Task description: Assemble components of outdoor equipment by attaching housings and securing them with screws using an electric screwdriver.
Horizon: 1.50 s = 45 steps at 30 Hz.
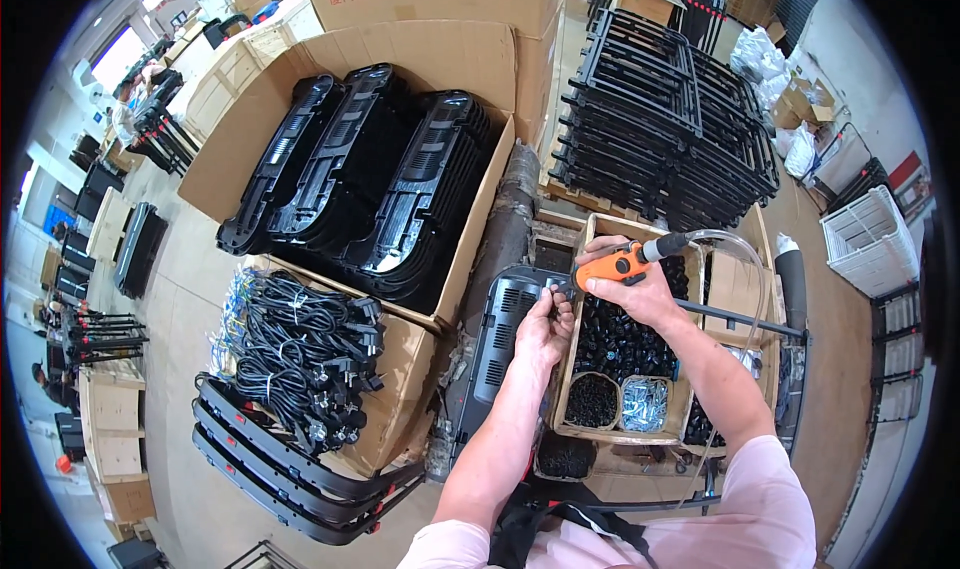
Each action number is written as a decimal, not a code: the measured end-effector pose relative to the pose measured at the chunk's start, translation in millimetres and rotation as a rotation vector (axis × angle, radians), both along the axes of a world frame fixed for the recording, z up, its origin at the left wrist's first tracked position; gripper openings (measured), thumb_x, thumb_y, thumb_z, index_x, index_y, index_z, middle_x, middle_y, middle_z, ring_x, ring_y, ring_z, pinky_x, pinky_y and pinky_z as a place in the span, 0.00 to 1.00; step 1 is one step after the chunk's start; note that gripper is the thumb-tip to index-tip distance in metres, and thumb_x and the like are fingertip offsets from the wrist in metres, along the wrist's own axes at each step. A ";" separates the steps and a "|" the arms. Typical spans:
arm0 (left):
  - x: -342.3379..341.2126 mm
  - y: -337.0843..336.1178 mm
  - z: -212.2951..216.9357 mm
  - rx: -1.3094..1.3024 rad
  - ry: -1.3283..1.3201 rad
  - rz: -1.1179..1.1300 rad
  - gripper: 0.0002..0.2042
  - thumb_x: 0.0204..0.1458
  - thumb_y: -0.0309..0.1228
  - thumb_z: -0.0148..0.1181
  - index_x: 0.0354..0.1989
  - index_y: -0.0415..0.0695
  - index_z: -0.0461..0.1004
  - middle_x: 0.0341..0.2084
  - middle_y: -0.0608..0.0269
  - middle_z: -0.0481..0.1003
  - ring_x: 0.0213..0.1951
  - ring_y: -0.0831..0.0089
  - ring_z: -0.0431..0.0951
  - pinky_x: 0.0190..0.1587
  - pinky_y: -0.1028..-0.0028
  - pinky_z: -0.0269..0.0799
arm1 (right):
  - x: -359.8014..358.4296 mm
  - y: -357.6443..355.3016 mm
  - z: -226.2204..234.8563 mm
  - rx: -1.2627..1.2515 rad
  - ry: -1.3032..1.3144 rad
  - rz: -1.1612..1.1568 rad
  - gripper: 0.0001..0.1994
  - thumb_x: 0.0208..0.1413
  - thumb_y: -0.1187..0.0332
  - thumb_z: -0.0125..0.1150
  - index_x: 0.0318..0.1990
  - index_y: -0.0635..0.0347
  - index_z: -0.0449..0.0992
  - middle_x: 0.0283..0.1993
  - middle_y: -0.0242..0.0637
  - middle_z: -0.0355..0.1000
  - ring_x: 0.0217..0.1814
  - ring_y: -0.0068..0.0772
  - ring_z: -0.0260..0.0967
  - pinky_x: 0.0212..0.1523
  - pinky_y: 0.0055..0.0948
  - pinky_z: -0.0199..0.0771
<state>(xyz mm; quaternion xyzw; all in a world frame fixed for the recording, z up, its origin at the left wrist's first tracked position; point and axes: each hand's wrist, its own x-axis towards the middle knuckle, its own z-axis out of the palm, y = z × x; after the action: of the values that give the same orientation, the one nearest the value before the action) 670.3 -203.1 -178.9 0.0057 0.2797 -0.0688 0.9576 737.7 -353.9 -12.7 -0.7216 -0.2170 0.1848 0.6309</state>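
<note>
My right hand (648, 297) is wrapped around an orange power screwdriver (612, 266) with a dark rear end. A clear hose runs from its back and curves down on the right. The tool's front end points left, toward my left hand (545, 331). There my fingers are pinched together near the tip, on something small that they mostly hide. Under that hand lies a long black plastic housing (505, 319) with vent slots, its rounded end beside my fingertips. A dark metal tube (735, 317) stretches rightward from beneath my right wrist.
A wooden parts tray (562, 409) holds black plastic pieces, black screws (592, 401) and silver screws (645, 405). Left of it, a carton (470, 239) contains stacked black housings, with bundled power cords (300, 339) in front. Black metal frames (665, 119) are piled behind the tray.
</note>
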 end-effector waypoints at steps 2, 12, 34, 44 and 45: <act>-0.6 1.2 -0.8 0.006 -0.006 -0.023 0.10 0.71 0.41 0.57 0.44 0.47 0.76 0.29 0.69 0.77 0.30 0.75 0.77 0.34 0.77 0.78 | 1.3 2.5 1.6 -0.006 -0.004 0.006 0.27 0.54 0.69 0.76 0.61 0.63 0.73 0.56 0.45 0.80 0.61 0.35 0.77 0.65 0.39 0.77; -5.0 -9.8 25.3 0.241 -0.004 -0.042 0.15 0.75 0.34 0.40 0.54 0.36 0.70 0.49 0.47 0.78 0.48 0.59 0.82 0.54 0.60 0.83 | 21.9 32.3 -15.7 0.024 -0.107 -0.049 0.27 0.53 0.71 0.76 0.60 0.64 0.74 0.55 0.43 0.80 0.57 0.32 0.78 0.63 0.36 0.78; -75.5 -2.7 22.8 0.364 -0.128 -0.094 0.16 0.73 0.34 0.53 0.58 0.35 0.76 0.52 0.52 0.81 0.51 0.64 0.84 0.55 0.67 0.83 | 38.8 73.4 -31.1 -0.284 -0.254 0.019 0.16 0.49 0.66 0.74 0.45 0.59 0.83 0.39 0.33 0.82 0.43 0.27 0.79 0.53 0.31 0.79; -86.1 10.3 13.8 0.379 -0.235 -0.162 0.18 0.71 0.34 0.57 0.64 0.38 0.74 0.41 0.60 0.82 0.42 0.68 0.83 0.52 0.68 0.83 | 37.4 75.1 -32.2 -0.314 -0.204 0.038 0.17 0.49 0.65 0.75 0.46 0.59 0.83 0.40 0.34 0.83 0.45 0.29 0.80 0.54 0.32 0.79; -86.8 9.8 11.7 0.380 -0.235 -0.160 0.18 0.71 0.34 0.57 0.64 0.38 0.74 0.41 0.60 0.82 0.42 0.68 0.83 0.52 0.68 0.83 | 37.7 75.0 -32.6 -0.313 -0.205 0.040 0.17 0.49 0.65 0.75 0.46 0.59 0.83 0.40 0.34 0.83 0.45 0.29 0.80 0.54 0.32 0.79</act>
<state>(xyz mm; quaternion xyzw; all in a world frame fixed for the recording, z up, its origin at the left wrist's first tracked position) 583.5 -193.3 -167.2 0.2159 0.1728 -0.0896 0.9568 775.4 -278.9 -45.4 -0.8216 -0.2629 0.1542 0.4818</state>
